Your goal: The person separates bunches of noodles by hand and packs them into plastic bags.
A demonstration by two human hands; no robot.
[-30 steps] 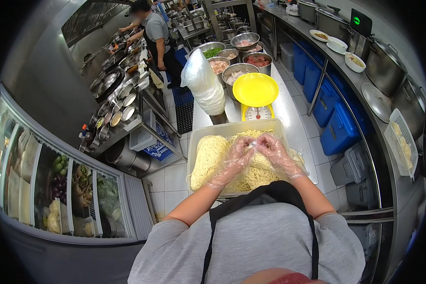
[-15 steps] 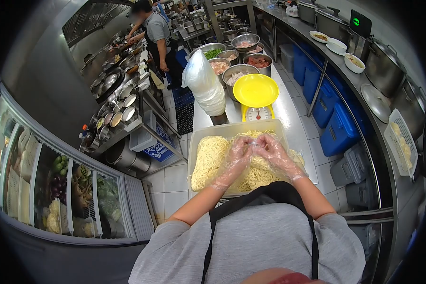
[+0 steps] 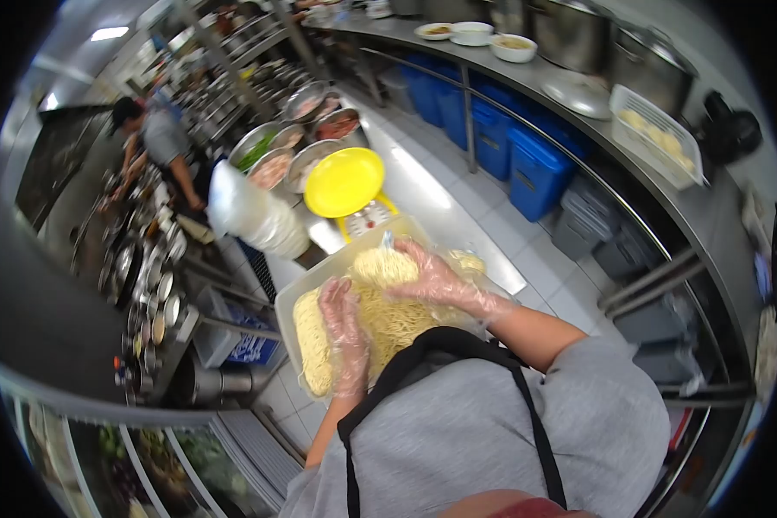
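My right hand [image 3: 433, 278], in a clear plastic glove, grips a small bag of noodles [image 3: 383, 267] by its right side; a twisted plastic top shows above it. Below is a translucent tub [image 3: 287, 315] with pale yellow noodles [image 3: 388, 318] inside. My left hand [image 3: 344, 318], gloved too, is at the tub's left part with fingers extended and nothing in it. Beside it lies a bundle of noodles [image 3: 312, 345]. A yellow scale pan [image 3: 345, 182] on a dial scale [image 3: 369, 219] stands just beyond the tub.
A tall stack of clear plastic bags or tubs [image 3: 255, 211] stands left of the scale. Metal bowls of raw meat [image 3: 337, 127] and greens [image 3: 255, 153] sit behind it. A co-worker [image 3: 166, 147] stands at the stove side. Blue bins [image 3: 535, 174] line the right under a counter.
The view has turned and tilted. My hands, together at the bag's top before, are now apart: the right holds the noodle bag, the left has let go and moved left.
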